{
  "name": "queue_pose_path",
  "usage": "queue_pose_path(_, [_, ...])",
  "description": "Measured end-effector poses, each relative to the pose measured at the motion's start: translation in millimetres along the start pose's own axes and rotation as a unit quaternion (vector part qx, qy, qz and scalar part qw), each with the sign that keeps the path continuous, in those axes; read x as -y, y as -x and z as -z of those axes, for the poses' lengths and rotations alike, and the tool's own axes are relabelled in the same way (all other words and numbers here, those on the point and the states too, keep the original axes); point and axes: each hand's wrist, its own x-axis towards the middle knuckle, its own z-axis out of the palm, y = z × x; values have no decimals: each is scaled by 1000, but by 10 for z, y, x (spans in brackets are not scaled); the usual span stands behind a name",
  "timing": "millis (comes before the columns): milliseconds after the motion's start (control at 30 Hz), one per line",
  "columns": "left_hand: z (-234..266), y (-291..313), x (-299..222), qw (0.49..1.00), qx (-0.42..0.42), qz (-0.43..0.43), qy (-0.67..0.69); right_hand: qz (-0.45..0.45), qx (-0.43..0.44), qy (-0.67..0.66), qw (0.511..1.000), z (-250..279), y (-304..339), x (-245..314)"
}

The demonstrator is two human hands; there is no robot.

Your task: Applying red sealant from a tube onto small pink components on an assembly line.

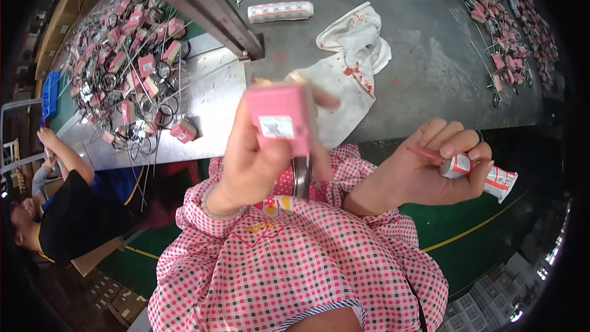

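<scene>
In my left hand [258, 160], raised in front of my chest, is a pink box-shaped part [279, 103] with a white label. The fingers wrap round it, and its top end looks yellowish and blurred. A bundle of dark cable [302, 178] hangs below the part. My right hand [439, 172] is closed round a white squeeze tube [501, 181] with red markings. Its red tapered nozzle [425, 154] points left, apart from the pink part. Beyond my hands, a white cloth [353, 67] with red smears lies crumpled on the grey tabletop [424, 86].
A second white tube [281, 11] lies further back. Pink parts with cables and thin rods are heaped at the left [132, 74] and far right [504, 43]. A metal post [203, 6] rises beside the left heap. A co-worker in dark clothing [86, 209] is at the left.
</scene>
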Motion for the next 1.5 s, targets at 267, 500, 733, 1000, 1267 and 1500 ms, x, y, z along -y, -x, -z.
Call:
queue_pose_path(267, [125,402,385,993,-17,-90,-79,-88,168,-78,979,-371,518,-222])
queue_pose_path(500, [126,647,389,993,-47,-85,73,-121,211,-30,970,-496,739,-275])
queue_pose_path(733, [248,694,407,988,-26,-153,-1,-174,234,-1,957,-503,789,-254])
queue_pose_path(1000, [201,709,341,985,-93,-125,-72,-191,251,0,949,-502,803,-278])
queue_pose_path(1267, [241,712,339,982,-82,-125,-117,-206,239,48,948,-533,786,-285])
queue_pose_path(1500, [247,714,344,983,-83,-119,-113,-218,258,42,940,-527,778,-316])
